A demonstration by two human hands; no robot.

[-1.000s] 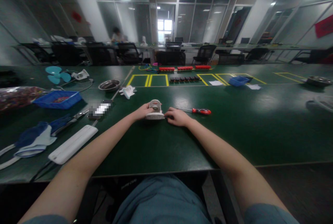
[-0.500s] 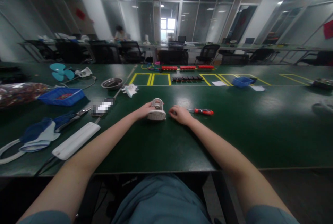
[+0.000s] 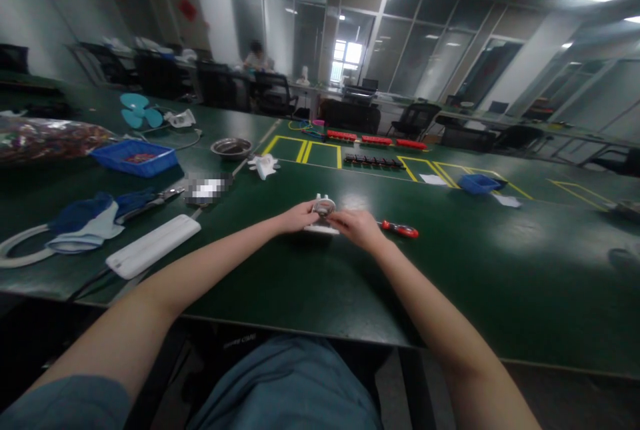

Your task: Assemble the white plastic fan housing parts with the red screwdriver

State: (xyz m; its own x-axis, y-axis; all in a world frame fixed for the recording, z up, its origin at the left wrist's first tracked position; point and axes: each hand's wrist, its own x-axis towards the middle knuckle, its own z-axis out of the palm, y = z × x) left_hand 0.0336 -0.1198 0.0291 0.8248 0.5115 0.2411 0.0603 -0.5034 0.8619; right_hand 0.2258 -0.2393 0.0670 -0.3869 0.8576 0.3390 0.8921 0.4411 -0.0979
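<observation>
A small white plastic housing with a rounded frame and a greyish part inside it (image 3: 323,229) is on the green table in front of me. My left hand (image 3: 299,218) grips it from the left, fingers closed on its side. From the right, my right hand (image 3: 359,227) reaches to the middle of the housing, thumb and fingers pinched together. Whatever lies between those fingertips is too small to make out. Just beyond the right hand lies a screwdriver (image 3: 400,229) with a red and black handle, its shaft partly hidden by the hand.
Leftward lie a white power strip (image 3: 155,247), blue-and-white gloves (image 3: 83,220), a blue tray (image 3: 167,162) of small parts, a metal bowl (image 3: 231,148) and a light-blue fan blade (image 3: 141,110). A white plastic part (image 3: 265,165) and black strip (image 3: 374,161) sit farther back.
My right hand has moved left and its fingertips now meet the housing. The housing has been turned and tipped in my left hand. The whole view has tilted.
</observation>
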